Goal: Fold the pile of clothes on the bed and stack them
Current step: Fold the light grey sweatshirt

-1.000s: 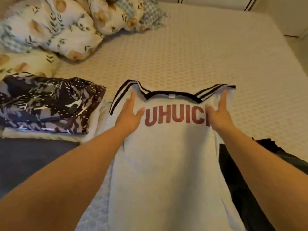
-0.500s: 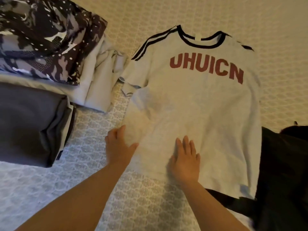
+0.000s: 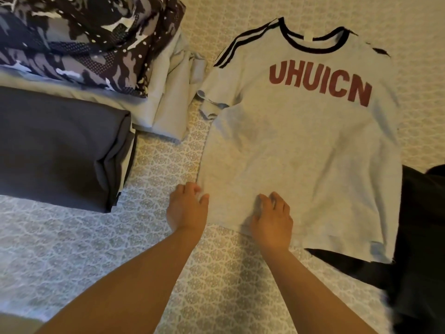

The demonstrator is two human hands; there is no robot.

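Scanning from my left: I read off what lies on the bed.
Bed: patterned cream-and-grey bedspread [image 3: 72, 249] bears everything I see.
Far left, near: folded dark grey fabric bundle [image 3: 57, 148], its layered edge facing right.
Far left, beyond it: folded dark camouflage-print garment with white dots [image 3: 89, 39], stacked on a folded pale cream cloth [image 3: 166, 107] whose loose edge touches the shirt's sleeve.
Containers: I see no container; the folded items lie straight on the bedspread.
Left hand: my left hand [image 3: 186, 209] is at the shirt's lower left corner, fingers curled and thumb closed against them, pinching the hem edge.
Right hand: my right hand [image 3: 271, 219] lies on the lower hem just beside the left, fingers curled into bunched fabric, gripping it.
Task item: white short-sleeved T-shirt with black collar trim, black shoulder stripes and red letters UHUICN [image 3: 301, 141], spread flat, face up, collar away from me.
Right edge: black garment [image 3: 423, 237], partly under the shirt's lower right corner.
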